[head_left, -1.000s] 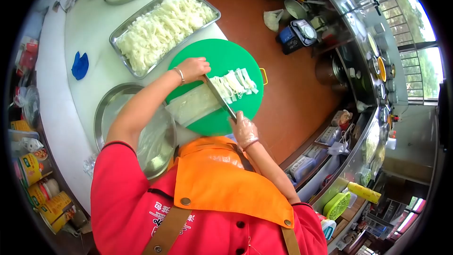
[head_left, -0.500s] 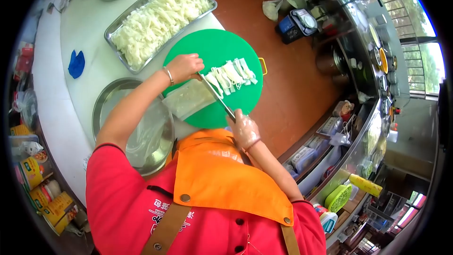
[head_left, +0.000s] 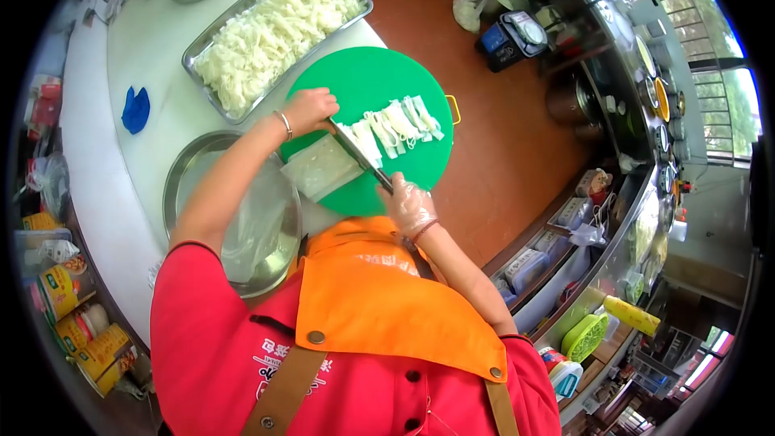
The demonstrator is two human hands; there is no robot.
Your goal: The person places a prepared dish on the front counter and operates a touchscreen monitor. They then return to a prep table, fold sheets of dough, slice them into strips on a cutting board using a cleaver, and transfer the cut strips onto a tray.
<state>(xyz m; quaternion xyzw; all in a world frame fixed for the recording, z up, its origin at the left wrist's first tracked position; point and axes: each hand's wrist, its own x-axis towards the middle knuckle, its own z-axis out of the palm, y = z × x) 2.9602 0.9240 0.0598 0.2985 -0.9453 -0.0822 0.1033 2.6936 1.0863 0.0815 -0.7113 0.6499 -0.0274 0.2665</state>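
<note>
On the round green cutting board (head_left: 395,73) lies a translucent white sheet (head_left: 321,168), with cut pale strips (head_left: 395,127) to its right. A knife (head_left: 355,145) crosses the board between sheet and strips. My right hand (head_left: 410,208), in a clear plastic glove, is closed round its dark handle at the board's lower edge. Closed at the blade's far end is my left hand (head_left: 308,111), with a bracelet on the wrist. Its fingertips are partly hidden.
A metal tray (head_left: 190,55) heaped with pale strips stands behind the board. To the left is a round metal pan (head_left: 171,186) with translucent sheets inside, partly under my left arm. A blue cloth-like item (head_left: 136,110) lies on the white table (head_left: 161,64). Shelves line both sides.
Both hands and the knife have moved left along the sheet. The uncut part looks shorter, and the row of strips reaches further left.
</note>
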